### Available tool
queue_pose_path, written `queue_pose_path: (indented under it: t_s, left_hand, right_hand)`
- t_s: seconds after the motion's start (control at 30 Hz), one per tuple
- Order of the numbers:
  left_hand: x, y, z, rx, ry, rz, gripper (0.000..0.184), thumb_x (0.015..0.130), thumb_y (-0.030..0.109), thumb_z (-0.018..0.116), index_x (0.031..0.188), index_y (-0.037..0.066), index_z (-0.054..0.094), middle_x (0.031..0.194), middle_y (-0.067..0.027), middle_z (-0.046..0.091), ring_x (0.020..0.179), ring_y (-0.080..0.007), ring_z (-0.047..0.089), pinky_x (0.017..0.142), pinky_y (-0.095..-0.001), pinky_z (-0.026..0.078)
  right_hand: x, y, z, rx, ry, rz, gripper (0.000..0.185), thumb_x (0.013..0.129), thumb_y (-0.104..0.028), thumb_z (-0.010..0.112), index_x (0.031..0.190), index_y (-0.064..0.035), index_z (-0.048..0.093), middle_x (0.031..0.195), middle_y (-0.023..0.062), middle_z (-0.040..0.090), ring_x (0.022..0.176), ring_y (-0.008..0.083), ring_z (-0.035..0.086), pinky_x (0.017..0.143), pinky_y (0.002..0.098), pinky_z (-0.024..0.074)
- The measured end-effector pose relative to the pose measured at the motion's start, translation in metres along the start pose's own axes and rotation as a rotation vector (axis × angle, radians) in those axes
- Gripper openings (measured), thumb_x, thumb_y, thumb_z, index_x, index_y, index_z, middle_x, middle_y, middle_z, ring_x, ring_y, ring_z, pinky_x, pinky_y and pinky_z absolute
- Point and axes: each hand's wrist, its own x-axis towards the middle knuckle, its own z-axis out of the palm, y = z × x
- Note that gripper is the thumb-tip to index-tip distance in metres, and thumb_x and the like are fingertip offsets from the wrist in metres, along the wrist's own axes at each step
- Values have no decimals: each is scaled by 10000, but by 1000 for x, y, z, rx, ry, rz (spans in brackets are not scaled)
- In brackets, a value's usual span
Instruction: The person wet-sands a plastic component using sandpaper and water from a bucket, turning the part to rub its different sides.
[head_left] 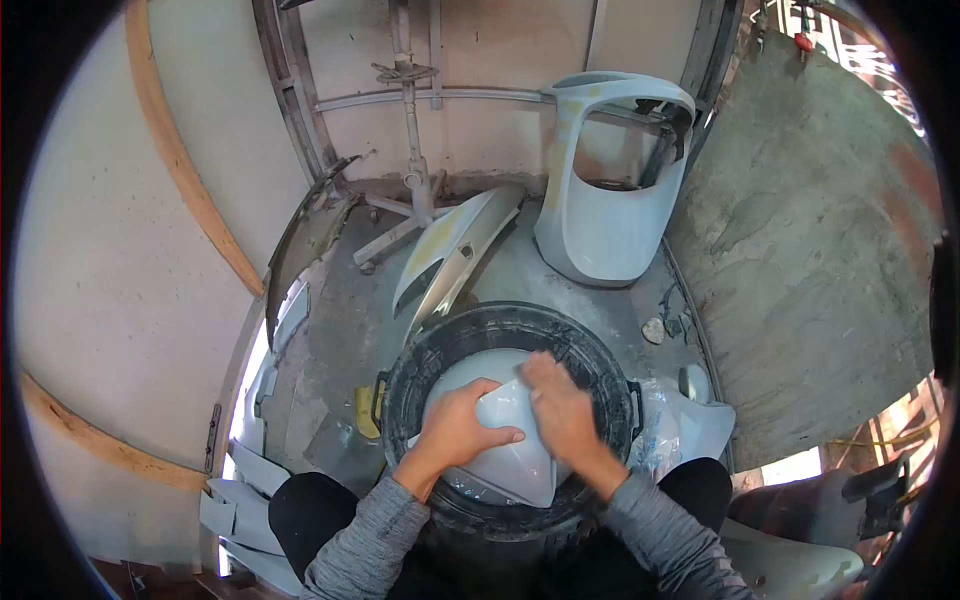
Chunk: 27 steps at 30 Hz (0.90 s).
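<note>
A glossy white molded panel [518,455] is tilted over a black tub [490,322] of cloudy, whitish water [462,372]. My left hand [462,428] grips the panel from its left side, thumb lying across the front face. Against the panel's upper right edge, my right hand [562,408] is pressed with its fingers bunched together. The right fingertips are slightly blurred, and whatever is under them is hidden. The panel's lower corner points toward me, over the near rim.
Behind the tub lean a curved silver-and-white panel [462,245] and a large pale fairing [612,225]. A metal stand [412,150] is at the back wall. Clear plastic wrap [655,430] lies right of the tub, a yellow object [367,412] left. More panels [250,505] are at lower left.
</note>
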Motion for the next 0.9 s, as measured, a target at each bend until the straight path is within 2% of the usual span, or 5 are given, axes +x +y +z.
queue_pose_path:
  t_s: [0.33, 0.43, 0.53, 0.7, 0.9]
  left_hand:
    - [3, -6, 2, -58, 59, 2, 597, 632, 337, 931, 1081, 16, 703, 951, -177, 735, 886, -307, 722, 812, -375, 542]
    - [3, -10, -3, -186, 53, 21, 599, 643, 341, 930, 1089, 12, 704, 946, -165, 739, 875, -265, 724, 799, -366, 539]
    - [4, -15, -6, -190, 41, 31, 510, 717, 323, 894, 1077, 13, 710, 939, -144, 743, 862, -228, 721, 798, -363, 538]
    - [8, -16, -6, -91, 211, 29, 300, 935, 321, 678, 983, 31, 737, 838, -187, 714, 798, -338, 713, 727, -394, 526]
    - [18, -12, -16, 46, 257, -24, 352, 971, 337, 620, 869, 12, 711, 743, -229, 643, 710, -409, 660, 624, -451, 472]
  right_hand:
    - [5, 10, -11, 8, 53, 88, 432, 898, -27, 500, 1306, 8, 637, 1396, 224, 587, 1371, 375, 502, 1190, 481, 332]
    - [0, -2, -17, 56, -49, -140, 430, 911, -67, 480, 1303, 9, 640, 1419, 206, 576, 1397, 376, 470, 1203, 481, 313]
    - [11, 29, -27, 35, 18, 80, 448, 899, -71, 465, 1303, -11, 650, 1396, 204, 596, 1365, 362, 515, 1201, 485, 314]
    - [1, 9, -29, 68, -24, -91, 481, 836, -21, 504, 1292, -6, 654, 1390, 200, 601, 1367, 351, 515, 1172, 500, 356]
    - [-17, -21, -23, 128, -87, -230, 407, 866, -11, 498, 1221, 9, 695, 1335, 215, 633, 1345, 345, 541, 1166, 484, 357]
